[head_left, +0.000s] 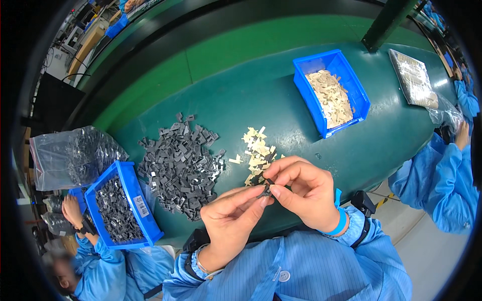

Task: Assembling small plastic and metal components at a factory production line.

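My left hand and my right hand meet over the near edge of the green table. Between their fingertips is a small black plastic part, pinched from both sides; its finer shape is hidden by the fingers. Just beyond my hands lies a small heap of pale yellow strips, with a few dark bits among them. To the left spreads a large pile of loose black plastic parts. A blue bin holding more small black parts stands left of that pile.
A second blue bin with tan strips stands at the far right. Beyond it lies a plastic-wrapped package near a dark green post. A clear bag of dark parts lies at left. Co-workers in blue sit on both sides.
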The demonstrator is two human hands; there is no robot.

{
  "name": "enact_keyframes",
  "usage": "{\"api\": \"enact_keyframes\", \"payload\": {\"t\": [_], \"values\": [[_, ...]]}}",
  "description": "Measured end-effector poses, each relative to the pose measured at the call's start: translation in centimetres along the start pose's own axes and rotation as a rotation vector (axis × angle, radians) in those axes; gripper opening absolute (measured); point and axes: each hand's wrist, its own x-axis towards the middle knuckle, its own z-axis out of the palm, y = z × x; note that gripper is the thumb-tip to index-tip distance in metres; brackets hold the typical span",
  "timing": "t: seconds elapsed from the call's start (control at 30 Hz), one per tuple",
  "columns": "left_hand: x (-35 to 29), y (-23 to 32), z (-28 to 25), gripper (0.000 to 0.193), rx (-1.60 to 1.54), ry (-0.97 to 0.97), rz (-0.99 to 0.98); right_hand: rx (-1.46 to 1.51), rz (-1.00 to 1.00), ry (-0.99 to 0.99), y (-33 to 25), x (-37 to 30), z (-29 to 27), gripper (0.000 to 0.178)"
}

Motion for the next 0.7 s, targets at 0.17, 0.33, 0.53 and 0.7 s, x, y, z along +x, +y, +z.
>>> {"api": "enact_keyframes", "payload": {"t": [0.17,0.33,0.53,0.7], "values": [[-0.04,0.00,-0.02,0.022,-0.021,-0.025,-0.005,-0.074,-0.041,0.003,-0.09,-0.13,0.00,0.010],[-0.25,0.03,-0.02,0.022,-0.075,-0.023,-0.048,-0.120,-0.059,0.007,-0.15,-0.21,0.07,0.010],[-0.44,0.06,0.22,0.021,-0.089,-0.005,-0.001,-0.161,-0.079,-0.006,-0.20,-0.13,0.13,0.011],[-0.59,0.19,0.63,0.020,-0.168,0.015,-0.002,-0.192,-0.087,-0.009,-0.07,0.04,0.04,0.013]]}}
